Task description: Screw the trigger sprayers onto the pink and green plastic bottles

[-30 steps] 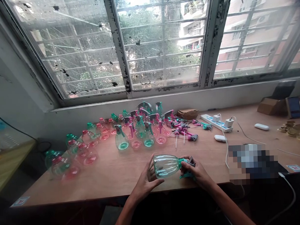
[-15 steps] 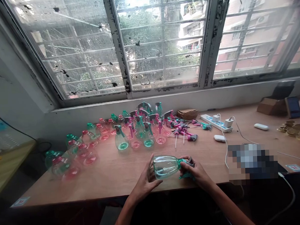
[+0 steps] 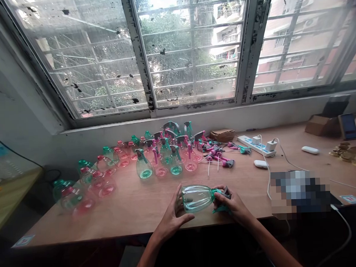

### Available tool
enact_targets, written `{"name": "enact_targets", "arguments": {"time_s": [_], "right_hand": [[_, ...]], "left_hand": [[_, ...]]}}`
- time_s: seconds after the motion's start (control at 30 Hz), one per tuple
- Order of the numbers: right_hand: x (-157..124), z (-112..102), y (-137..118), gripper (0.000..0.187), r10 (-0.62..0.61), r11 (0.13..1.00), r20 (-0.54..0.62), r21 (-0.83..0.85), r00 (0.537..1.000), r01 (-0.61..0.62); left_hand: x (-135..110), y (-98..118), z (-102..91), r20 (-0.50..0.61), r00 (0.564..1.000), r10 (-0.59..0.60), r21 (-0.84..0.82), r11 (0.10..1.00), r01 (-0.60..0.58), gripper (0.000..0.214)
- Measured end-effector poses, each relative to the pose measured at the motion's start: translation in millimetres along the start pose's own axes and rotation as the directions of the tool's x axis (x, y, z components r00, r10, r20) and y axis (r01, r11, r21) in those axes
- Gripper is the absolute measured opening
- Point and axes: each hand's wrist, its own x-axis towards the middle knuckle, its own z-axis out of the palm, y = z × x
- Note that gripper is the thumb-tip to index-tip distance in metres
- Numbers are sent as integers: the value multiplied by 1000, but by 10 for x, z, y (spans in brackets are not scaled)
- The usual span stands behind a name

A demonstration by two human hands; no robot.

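Observation:
A clear green spray bottle [image 3: 197,198] lies on its side in the air above the table's front edge, base to the left. Around its base curve the fingers and thumb of my left hand [image 3: 174,216]. My right hand [image 3: 230,203] is closed round the green and grey spray head [image 3: 223,193] at the neck; the fingers partly hide it. Beyond my hands stand several green and pink bottles with spray heads on, among them a green one [image 3: 144,167] and a pink one [image 3: 191,162]. Loose pink and grey spray heads [image 3: 215,153] lie in a pile beside them.
Several open-necked bottles, such as a pink one [image 3: 72,198], stand along the left of the table [image 3: 134,213]. To the right are a white power strip [image 3: 256,146] with cables, two small white devices, a phone [image 3: 348,126], a cardboard box [image 3: 320,125] and a blurred-out patch.
Almost nothing differs. My left thumb has shifted very slightly to the right below the bottle; both hands stay on it.

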Motion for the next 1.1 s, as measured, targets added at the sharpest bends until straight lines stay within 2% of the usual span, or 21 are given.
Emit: {"name": "enact_targets", "arguments": {"time_s": [0.13,0.33,0.53,0.77,0.97,1.1], "right_hand": [[5,-6,24,38,-3,1000,6,-1,1000,3],[39,-9,45,42,-2,1000,-10,6,1000,2],[35,-5,43,43,2,1000,-11,3,1000,-2],[24,-31,85,41,-17,1000,-30,-5,999,17],[20,-29,72,40,-19,1000,-23,-2,1000,19],[19,-24,68,40,-25,1000,-35,2,999,25]], "left_hand": [[2,1,-7,17,1000,-4,-11,1000,4,88],[-2,-27,-9,-18,1000,-4,-7,1000,4,104],[20,-27,-13,16,1000,4,-74,997,-3,88],[0,-10,4,20,1000,18,-5,1000,-18,102],[1,-28,-16,27,999,23,-59,998,-21,86],[-3,-6,-13,41,999,12,-13,1000,-12,97]]}}
